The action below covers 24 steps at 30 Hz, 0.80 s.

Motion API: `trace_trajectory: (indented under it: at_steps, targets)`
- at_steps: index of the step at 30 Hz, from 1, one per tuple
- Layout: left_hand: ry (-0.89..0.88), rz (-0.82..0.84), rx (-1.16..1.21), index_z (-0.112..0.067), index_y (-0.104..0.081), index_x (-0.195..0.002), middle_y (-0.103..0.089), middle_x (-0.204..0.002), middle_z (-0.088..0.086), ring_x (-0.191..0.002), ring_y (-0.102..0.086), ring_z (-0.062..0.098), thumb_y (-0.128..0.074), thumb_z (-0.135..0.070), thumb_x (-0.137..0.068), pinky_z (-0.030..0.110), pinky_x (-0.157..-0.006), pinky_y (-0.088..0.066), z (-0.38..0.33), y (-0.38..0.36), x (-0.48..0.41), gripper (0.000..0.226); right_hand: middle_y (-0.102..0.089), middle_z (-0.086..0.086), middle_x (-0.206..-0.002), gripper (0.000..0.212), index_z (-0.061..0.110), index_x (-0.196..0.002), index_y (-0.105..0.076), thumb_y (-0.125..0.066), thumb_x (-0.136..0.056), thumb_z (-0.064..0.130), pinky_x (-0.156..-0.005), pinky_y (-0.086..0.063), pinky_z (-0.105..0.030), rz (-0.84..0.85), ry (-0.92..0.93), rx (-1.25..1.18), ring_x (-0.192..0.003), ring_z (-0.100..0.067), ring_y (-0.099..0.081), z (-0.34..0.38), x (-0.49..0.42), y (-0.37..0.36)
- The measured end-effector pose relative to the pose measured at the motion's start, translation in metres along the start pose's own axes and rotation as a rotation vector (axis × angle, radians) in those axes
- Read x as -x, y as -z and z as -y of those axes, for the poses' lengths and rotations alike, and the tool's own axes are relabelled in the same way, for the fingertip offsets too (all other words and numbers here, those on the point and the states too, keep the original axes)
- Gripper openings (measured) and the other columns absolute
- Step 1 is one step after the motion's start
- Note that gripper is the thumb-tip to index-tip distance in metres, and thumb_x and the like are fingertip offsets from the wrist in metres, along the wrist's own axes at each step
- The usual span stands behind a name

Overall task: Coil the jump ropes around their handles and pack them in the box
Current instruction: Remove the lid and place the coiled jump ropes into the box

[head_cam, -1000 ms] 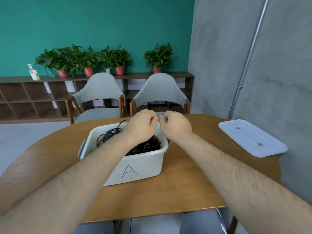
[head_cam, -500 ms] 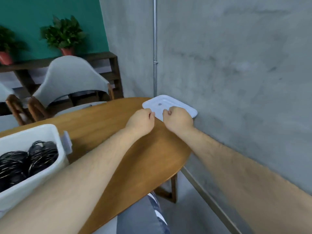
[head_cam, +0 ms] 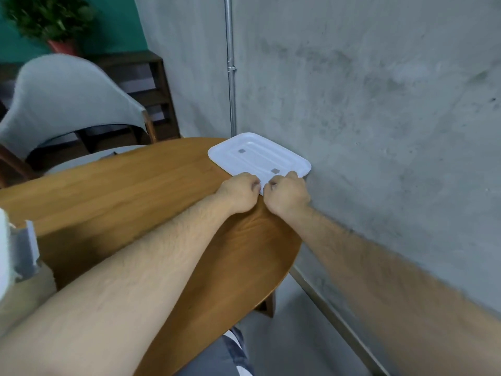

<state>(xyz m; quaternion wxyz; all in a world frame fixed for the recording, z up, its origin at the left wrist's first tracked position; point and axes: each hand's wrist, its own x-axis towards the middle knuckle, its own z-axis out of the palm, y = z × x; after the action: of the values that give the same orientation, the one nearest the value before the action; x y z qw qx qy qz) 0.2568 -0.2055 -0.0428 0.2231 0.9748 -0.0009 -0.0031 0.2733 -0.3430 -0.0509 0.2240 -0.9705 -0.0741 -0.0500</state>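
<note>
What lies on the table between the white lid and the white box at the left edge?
Head view: only bare table between lid and box; the left forearm crosses above it.

Our left hand (head_cam: pixel 238 192) and right hand (head_cam: pixel 288 196) pinch the near edge of the flat white rectangular plastic lid (head_cam: pixel 254 156), brown wooden table (head_cam: pixel 151 185) beneath our grip

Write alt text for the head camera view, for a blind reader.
The left hand and right hand grip the near edge of a white lid lying on a wooden table beside a grey concrete wall. A grey chair stands behind the table.
</note>
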Motion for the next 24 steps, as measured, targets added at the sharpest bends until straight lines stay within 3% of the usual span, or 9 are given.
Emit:
trace_trajectory:
  at_steps: [5,10,13,16,18,20,22,24]
  targets:
    - [-0.042,-0.003,-0.129,-0.019,-0.065,-0.125,-0.062,-0.124,-0.002,-0.116,-0.056,0.021,-0.043,-0.032,-0.105,0.041,-0.102,-0.045,0.007,-0.009,0.005,0.033,-0.049,-0.011,-0.126,0.039,0.022,-0.124,-0.068,-0.041,-0.100,0.038,-0.098,-0.047,-0.042,0.050,0.008,0.023,-0.118,-0.033,-0.048,-0.006,0.004,-0.009]
    - [-0.109,-0.111,-0.198,-0.014,-0.071,-0.088,-0.063,-0.087,-0.001,-0.087,-0.057,0.019,-0.046,-0.030,-0.102,0.036,-0.079,-0.047,0.003,-0.004,0.027,0.032,-0.047,-0.014,-0.127,0.037,0.009,-0.117,-0.063,-0.048,-0.100,0.037,-0.090,-0.050,-0.036,0.027,0.003,0.065,-0.107,-0.033,-0.056,-0.009,0.008,-0.010]
    - [-0.074,-0.148,-0.001,-0.010,-0.065,-0.078,-0.061,-0.077,-0.002,-0.077,-0.056,0.017,-0.052,-0.026,-0.100,0.030,-0.066,-0.043,0.006,0.001,0.040,0.030,-0.040,-0.016,-0.133,0.033,0.007,-0.126,-0.051,-0.057,-0.095,0.016,-0.088,-0.047,-0.034,0.026,-0.080,-0.003,-0.105,-0.032,-0.058,-0.013,0.011,-0.009]
    - [0.089,-0.292,-0.045,-0.013,-0.067,-0.101,-0.061,-0.106,0.001,-0.100,-0.056,0.023,-0.049,-0.026,-0.100,0.035,-0.085,-0.047,0.027,0.014,0.049,0.022,-0.046,-0.019,-0.134,0.047,0.003,-0.134,-0.043,-0.055,-0.089,0.004,-0.094,-0.047,-0.038,0.042,-0.148,-0.069,-0.116,-0.036,-0.056,-0.014,0.012,-0.006]
    - [0.362,-0.295,-0.195,-0.016,-0.054,-0.130,-0.048,-0.133,0.007,-0.121,-0.044,0.028,-0.043,-0.035,-0.102,0.038,-0.101,-0.039,0.047,0.020,0.054,0.036,-0.053,-0.019,-0.132,0.041,0.001,-0.130,-0.044,-0.054,-0.090,0.006,-0.093,-0.047,-0.034,0.057,-0.165,-0.003,-0.119,-0.034,-0.057,-0.012,0.012,-0.004]
    - [0.643,-0.219,-0.230,-0.014,-0.037,-0.147,-0.039,-0.145,0.014,-0.131,-0.038,0.032,-0.040,-0.045,-0.103,0.041,-0.108,-0.032,0.063,0.025,0.060,0.054,-0.058,-0.017,-0.129,0.035,0.000,-0.126,-0.047,-0.053,-0.092,0.007,-0.088,-0.047,-0.031,0.064,-0.183,0.017,-0.117,-0.031,-0.060,-0.010,0.015,-0.001]
    - [0.757,-0.163,-0.166,-0.011,-0.029,-0.152,-0.040,-0.149,0.017,-0.136,-0.037,0.033,-0.041,-0.045,-0.103,0.042,-0.110,-0.033,0.077,0.027,0.064,0.061,-0.061,-0.016,-0.125,0.031,0.001,-0.122,-0.052,-0.053,-0.092,0.008,-0.083,-0.047,-0.030,0.078,-0.183,0.028,-0.114,-0.030,-0.061,-0.009,0.016,0.000]
    - [0.732,-0.170,-0.117,-0.008,-0.039,-0.145,-0.048,-0.144,0.014,-0.136,-0.038,0.031,-0.042,-0.035,-0.103,0.041,-0.106,-0.039,0.084,0.029,0.066,0.051,-0.062,-0.016,-0.122,0.028,0.001,-0.119,-0.056,-0.054,-0.093,0.010,-0.079,-0.045,-0.029,0.092,-0.189,0.026,-0.111,-0.030,-0.062,-0.005,0.019,-0.002]
